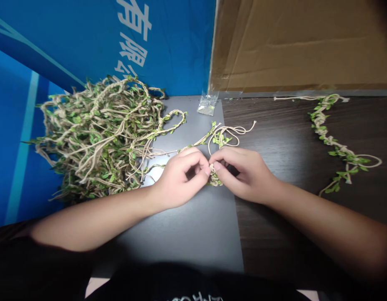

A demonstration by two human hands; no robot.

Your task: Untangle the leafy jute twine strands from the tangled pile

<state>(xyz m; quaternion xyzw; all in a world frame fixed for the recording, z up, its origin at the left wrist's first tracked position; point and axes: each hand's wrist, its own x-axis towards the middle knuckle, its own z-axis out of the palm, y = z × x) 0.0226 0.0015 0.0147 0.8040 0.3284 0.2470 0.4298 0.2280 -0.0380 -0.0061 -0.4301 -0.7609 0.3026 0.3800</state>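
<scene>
Lying beyond cord (pixel 215 179): bag (pixel 207 104), contents unclear

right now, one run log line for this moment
left hand: pinching knotted cord | right hand: pinching same cord | left: leafy cord pile | far right: leafy strand

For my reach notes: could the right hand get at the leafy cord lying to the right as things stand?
Probably yes: only dark tabletop shows between the right hand and the leafy cord, though that hand seems to be pinching a knotted piece.
</scene>
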